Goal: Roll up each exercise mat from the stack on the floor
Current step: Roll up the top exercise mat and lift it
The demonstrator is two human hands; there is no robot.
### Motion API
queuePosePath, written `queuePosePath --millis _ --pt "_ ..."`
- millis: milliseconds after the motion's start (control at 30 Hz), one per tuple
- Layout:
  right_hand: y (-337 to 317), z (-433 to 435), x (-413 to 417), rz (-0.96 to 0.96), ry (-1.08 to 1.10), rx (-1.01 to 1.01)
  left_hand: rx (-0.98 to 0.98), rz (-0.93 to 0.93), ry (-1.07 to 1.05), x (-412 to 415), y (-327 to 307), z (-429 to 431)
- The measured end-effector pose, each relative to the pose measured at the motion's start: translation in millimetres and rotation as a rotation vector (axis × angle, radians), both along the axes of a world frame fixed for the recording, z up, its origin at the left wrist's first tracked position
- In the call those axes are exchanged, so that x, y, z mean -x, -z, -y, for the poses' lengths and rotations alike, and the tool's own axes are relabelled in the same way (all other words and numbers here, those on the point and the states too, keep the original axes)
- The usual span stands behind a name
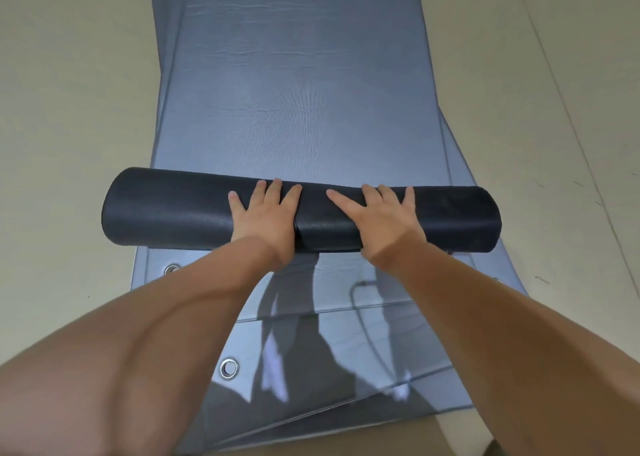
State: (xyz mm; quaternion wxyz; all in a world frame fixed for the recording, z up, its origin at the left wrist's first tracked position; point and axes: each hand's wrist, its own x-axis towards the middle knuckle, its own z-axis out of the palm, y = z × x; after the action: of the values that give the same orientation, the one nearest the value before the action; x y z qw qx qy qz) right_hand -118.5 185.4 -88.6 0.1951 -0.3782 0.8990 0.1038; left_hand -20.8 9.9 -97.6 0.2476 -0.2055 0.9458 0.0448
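On the beige floor [69, 109] lies a stack of flat grey foam exercise mats [346, 320], their near edges fanned slightly out of line with one another. Across the stack, side to side, sits a thick roll of dark, almost black mat material [166, 210]. It is the near end of the top mat, wound with its dark underside outward. The unrolled grey part of that top mat [304, 92] stretches away from the roll toward the far edge of the view, faintly creased.

Both bare forearms reach forward to the roll. The left hand [265, 213] lies palm-down on the middle of the roll, fingers straight and a little spread, fingertips at its far upper edge. The right hand [384, 216] lies flat just beside it, fingers likewise spread, the thumb pointing toward the left hand. The two do not touch.

A round metal eyelet [228, 368] shows near the left edge of a lower mat, and a smaller-looking one [172, 268] sits just below the roll's left end. Arm shadows fall across the near mats.
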Motion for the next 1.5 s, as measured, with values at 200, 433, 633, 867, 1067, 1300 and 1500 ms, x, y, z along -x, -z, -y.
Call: queuePosePath --millis 200,433,633,867,1067,1300,1500 --pt "-17.0 -3.4 -6.7 0.109 -0.061 -0.014 -0.017 0.051 0.094 -12.3 -13.5 5.2" --pt "-42.9 -4.1 -17.1 0.562 -0.109 -0.064 -0.177 0.277 0.038 -36.7 -49.7 -5.2" --pt "-44.9 3.5 -6.1 0.746 -0.057 -0.127 -0.032 -0.091 0.176 -88.5 -45.9 -27.0" --pt "-27.2 -5.8 -3.0 0.695 0.008 -0.053 -0.02 -0.002 0.129 -99.2 -28.0 -37.7" --pt "-36.5 -16.4 -25.7 0.334 0.026 0.134 -0.009 -0.01 0.088 -45.1 -23.9 -11.8" --pt "3.2 -40.2 -97.0 -0.033 -0.014 0.076 -0.083 0.106 0.077 -2.9 -30.3 6.0" --pt "17.3 -30.6 -86.6 -0.1 0.039 0.067 0.015 -0.043 0.158 -18.6 -24.9 11.7"
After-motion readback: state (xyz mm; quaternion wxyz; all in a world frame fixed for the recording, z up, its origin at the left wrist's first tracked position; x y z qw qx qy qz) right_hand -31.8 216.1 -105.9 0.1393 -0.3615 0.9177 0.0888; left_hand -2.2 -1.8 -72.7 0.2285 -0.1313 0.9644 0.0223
